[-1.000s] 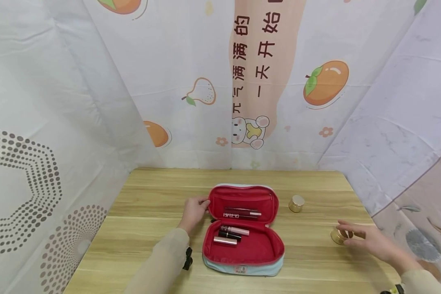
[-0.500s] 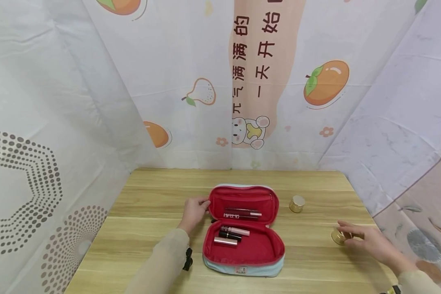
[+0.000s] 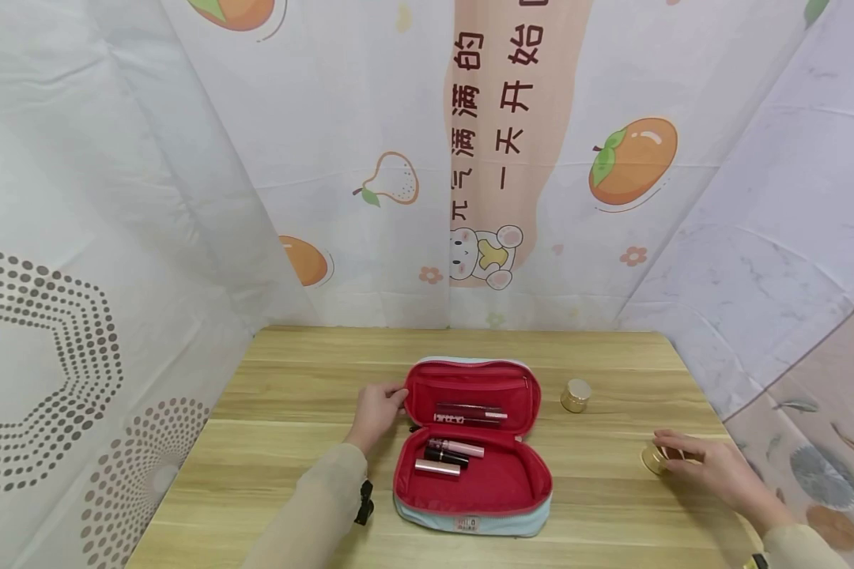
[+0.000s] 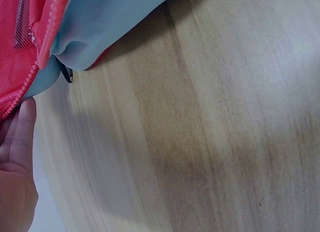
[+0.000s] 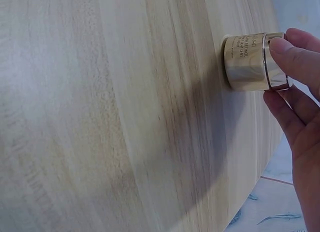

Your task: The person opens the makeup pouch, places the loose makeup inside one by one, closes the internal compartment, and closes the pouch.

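An unzipped cosmetic bag (image 3: 501, 474), light blue outside and red inside, lies spread on the table. My left hand (image 3: 377, 412) holds the left edge of its raised lid (image 3: 427, 387); in the left wrist view the fingers (image 4: 22, 137) meet the zipper rim. Inside the bag's base are a pink tube (image 3: 466, 449), a black tube (image 3: 446, 456) and a silver-pink tube (image 3: 437, 468). Slim dark tubes (image 3: 470, 412) lie in the lid. On the right, my right hand (image 3: 712, 466) pinches the shiny lid of a gold cream jar (image 5: 245, 62), which stands on the table.
Another gold jar (image 3: 576, 395) stands between the bag and my right hand, toward the back. The wooden table (image 3: 313, 363) is bounded by a printed curtain (image 3: 370, 261) behind and more cloth on both sides.
Hardly anything differs. My right fingers have settled slightly around the gold cream jar's lid; my left hand and the bag stay in place.
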